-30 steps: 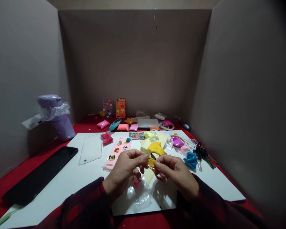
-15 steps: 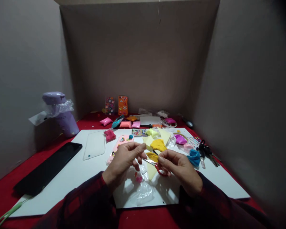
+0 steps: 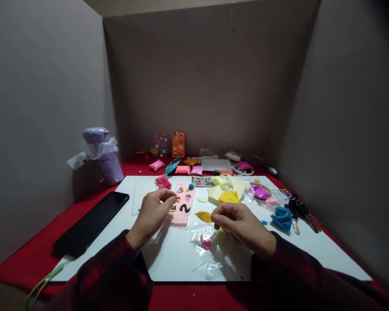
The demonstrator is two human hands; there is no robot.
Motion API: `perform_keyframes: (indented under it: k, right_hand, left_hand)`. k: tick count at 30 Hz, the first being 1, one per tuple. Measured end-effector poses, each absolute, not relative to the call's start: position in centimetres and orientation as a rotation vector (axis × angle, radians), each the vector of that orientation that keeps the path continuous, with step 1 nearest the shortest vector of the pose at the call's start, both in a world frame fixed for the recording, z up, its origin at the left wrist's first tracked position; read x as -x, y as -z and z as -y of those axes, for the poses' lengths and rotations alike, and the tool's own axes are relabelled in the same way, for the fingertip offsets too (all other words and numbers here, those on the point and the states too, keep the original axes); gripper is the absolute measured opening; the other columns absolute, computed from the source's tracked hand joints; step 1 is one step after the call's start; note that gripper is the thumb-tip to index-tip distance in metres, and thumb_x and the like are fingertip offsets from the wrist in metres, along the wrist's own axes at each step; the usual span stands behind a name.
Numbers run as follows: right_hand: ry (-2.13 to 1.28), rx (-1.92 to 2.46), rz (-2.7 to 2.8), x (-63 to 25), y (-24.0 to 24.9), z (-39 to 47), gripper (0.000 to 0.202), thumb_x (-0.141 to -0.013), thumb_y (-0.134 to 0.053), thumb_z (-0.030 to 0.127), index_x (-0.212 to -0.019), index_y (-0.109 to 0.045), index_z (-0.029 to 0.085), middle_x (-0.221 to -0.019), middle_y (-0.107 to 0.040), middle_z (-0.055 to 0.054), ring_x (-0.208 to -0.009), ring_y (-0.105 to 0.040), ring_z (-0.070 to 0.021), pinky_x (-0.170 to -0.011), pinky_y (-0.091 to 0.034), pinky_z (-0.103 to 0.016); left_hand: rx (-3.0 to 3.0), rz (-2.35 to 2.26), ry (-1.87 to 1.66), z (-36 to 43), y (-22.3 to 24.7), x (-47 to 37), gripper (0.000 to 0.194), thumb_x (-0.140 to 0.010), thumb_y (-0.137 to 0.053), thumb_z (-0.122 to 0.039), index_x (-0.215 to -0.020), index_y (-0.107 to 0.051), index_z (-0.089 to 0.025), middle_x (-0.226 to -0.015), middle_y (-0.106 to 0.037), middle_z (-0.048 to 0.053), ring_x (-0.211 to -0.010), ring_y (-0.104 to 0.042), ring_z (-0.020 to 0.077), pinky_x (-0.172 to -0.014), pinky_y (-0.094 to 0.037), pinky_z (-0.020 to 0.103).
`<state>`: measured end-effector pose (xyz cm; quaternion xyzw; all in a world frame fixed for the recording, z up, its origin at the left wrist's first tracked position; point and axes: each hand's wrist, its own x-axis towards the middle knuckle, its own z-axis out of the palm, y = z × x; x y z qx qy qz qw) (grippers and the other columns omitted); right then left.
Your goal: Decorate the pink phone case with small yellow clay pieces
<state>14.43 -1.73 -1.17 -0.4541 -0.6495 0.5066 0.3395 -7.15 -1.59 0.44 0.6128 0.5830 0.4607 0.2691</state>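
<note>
I see the right hand (image 3: 243,225) pinching a yellow clay piece (image 3: 202,216), shaped like a leaf, above the middle of the white board (image 3: 171,259). The left hand (image 3: 152,214) is over the left side of the pink phone case (image 3: 181,221). Its thumb and finger are close together, but I cannot tell if they hold anything. The case already has a black squiggle (image 3: 184,208) and other little shapes on it; its near end looks plain. The clay piece is apart from the case. A clear bag (image 3: 210,265) by the board's near edge might get in my way. A blue bundle (image 3: 281,218) and keys (image 3: 294,226) sit by the right edge, a black phone (image 3: 92,222) along the left.
</note>
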Motion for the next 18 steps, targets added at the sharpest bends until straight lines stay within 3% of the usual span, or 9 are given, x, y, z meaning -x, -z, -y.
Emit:
perform_keyframes:
  k: [4,9,18]
  right_hand:
    - [-1.232,1.248,1.830,-11.9,0.4,0.6,0.013,-0.071,-0.058,0.024,-0.062,-0.061,0.016,-0.056,-0.061,0.000,-0.046,-0.046,-0.0084,-0.044,-0.032,-0.020]
    - [-1.302,1.298,1.856,-9.6,0.9,-1.2,0.013,-0.069,-0.059,0.023,-0.058,-0.062,0.016,-0.042,-0.059,0.003,-0.036,-0.045,-0.0070,-0.040,-0.031,-0.019]
    - [-1.446,1.380,1.816,-8.6,2.9,-2.3,0.016,-0.072,-0.055,0.024,-0.057,-0.057,0.018,-0.038,-0.057,0.003,-0.029,-0.048,-0.0082,-0.031,-0.029,-0.017]
  left_hand:
    - [-1.662,-1.492,-1.238,1.7,-0.2,7.6,0.020,-0.073,-0.056,-0.031,-0.078,-0.067,-0.015,-0.078,-0.067,0.005,-0.068,-0.058,0.0172,-0.060,-0.044,0.026]
    - [-1.652,-1.450,-1.208,1.5,-1.0,8.2,0.017,-0.072,-0.056,-0.025,-0.079,-0.068,-0.015,-0.079,-0.068,0.005,-0.074,-0.060,0.0178,-0.067,-0.043,0.027]
    - [-1.565,-1.445,-1.152,1.0,0.4,8.7,0.018,-0.072,-0.056,-0.029,-0.077,-0.067,-0.015,-0.070,-0.064,0.004,-0.062,-0.057,0.0160,-0.057,-0.043,0.026]
